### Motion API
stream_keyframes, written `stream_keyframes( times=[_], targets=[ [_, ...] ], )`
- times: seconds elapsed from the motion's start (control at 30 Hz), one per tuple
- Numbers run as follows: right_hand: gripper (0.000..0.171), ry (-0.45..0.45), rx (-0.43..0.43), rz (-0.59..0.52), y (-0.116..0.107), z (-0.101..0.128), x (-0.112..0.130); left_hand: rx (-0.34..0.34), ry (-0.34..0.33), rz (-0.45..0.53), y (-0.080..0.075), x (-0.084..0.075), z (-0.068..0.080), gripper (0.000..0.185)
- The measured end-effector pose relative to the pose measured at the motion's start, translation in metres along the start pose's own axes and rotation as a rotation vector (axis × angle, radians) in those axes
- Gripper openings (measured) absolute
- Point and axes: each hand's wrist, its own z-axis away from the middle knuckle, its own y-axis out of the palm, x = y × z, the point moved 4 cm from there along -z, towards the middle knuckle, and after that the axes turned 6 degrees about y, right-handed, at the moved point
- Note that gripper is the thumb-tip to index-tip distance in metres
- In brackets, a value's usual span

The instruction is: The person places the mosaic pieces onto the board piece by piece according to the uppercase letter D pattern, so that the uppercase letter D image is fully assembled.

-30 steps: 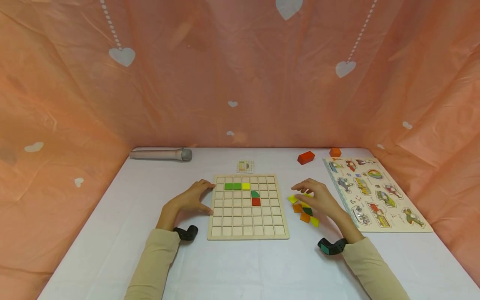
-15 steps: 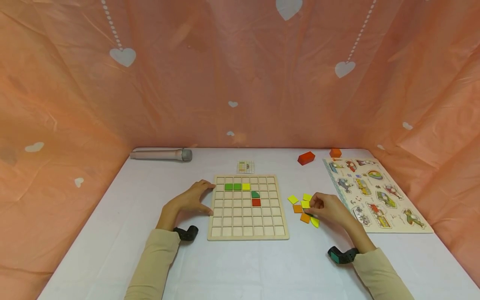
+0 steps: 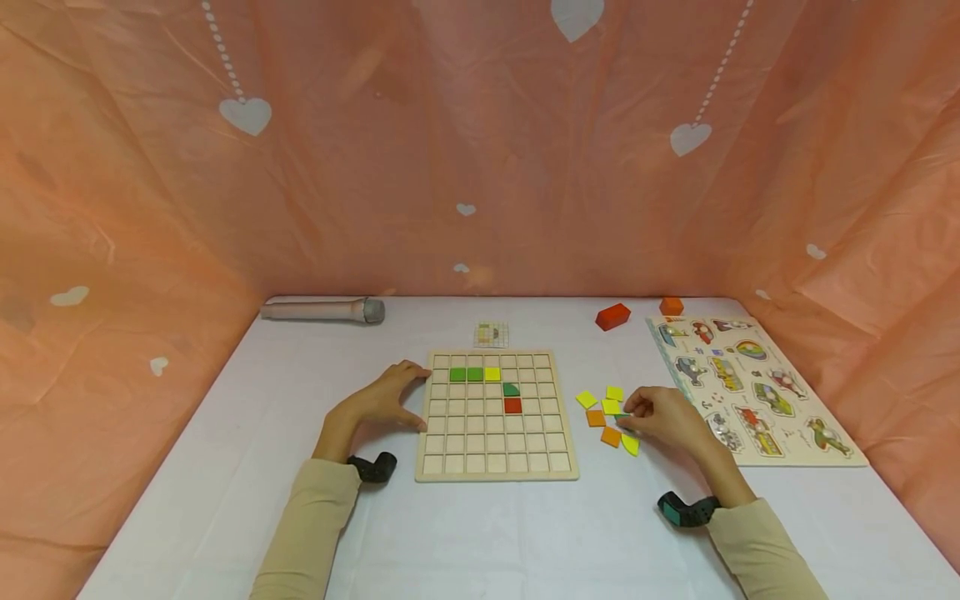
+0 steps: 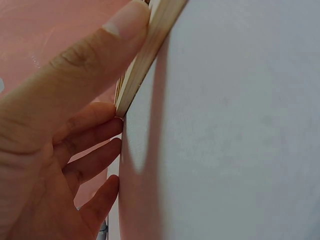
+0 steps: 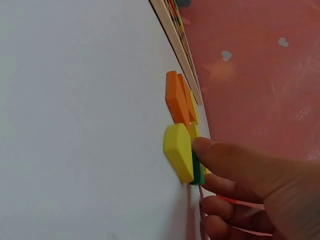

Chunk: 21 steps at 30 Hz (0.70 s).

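My left hand (image 3: 384,395) rests at the left side of a wooden grid board (image 3: 465,442), thumb and fingertips touching its edge. In the board's cells lie two light green tiles (image 3: 466,375), a yellow square tile (image 3: 492,374), a green rounded tile (image 3: 511,390) and a red tile (image 3: 512,406). Right of the board, my right hand (image 3: 663,418) pinches a dark green tile (image 5: 197,167) between thumb and fingers, low among loose tiles. Around it lie several yellow tiles (image 3: 587,400) and two orange tiles (image 3: 596,418). A rounded yellow tile (image 5: 177,150) sits beside the green one in the right wrist view.
A small printed grid card (image 3: 491,334) lies behind the board. At the back left is a microphone (image 3: 322,310). A red block (image 3: 612,317) and an orange block (image 3: 671,307) stand at the back right, near a picture puzzle board (image 3: 738,392).
My right hand has moved from above the loose tiles to their right side and lowered, its fingers closing on the dark green tile. The left hand stays at the board's edge.
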Motion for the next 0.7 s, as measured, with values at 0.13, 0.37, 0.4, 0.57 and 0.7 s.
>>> stream_keyframes(
  times=[0.13, 0.37, 0.4, 0.57, 0.7],
  targets=[
    [0.02, -0.019, -0.026, 0.03, -0.0026, 0.0017, 0.0007, 0.002, -0.004, 0.007, 0.0001, 0.0006, -0.0003, 0.089],
    [0.017, -0.131, 0.042, -0.015, -0.0018, 0.0022, -0.0008, 0.007, -0.003, 0.006, 0.0008, 0.0015, -0.0005, 0.09],
    [0.016, -0.139, 0.047, -0.019, -0.0016, 0.002, -0.0014, 0.007, -0.001, 0.003, 0.0008, 0.0015, -0.0006, 0.089],
    [0.016, -0.128, 0.062, -0.054, -0.0004, 0.0008, -0.006, 0.007, 0.001, 0.0, 0.0006, 0.0014, -0.0005, 0.089],
    [0.019, -0.139, 0.031, -0.092, 0.0003, 0.0, -0.0068, 0.007, -0.003, 0.002, 0.0004, 0.0018, -0.0002, 0.089]
  ],
)
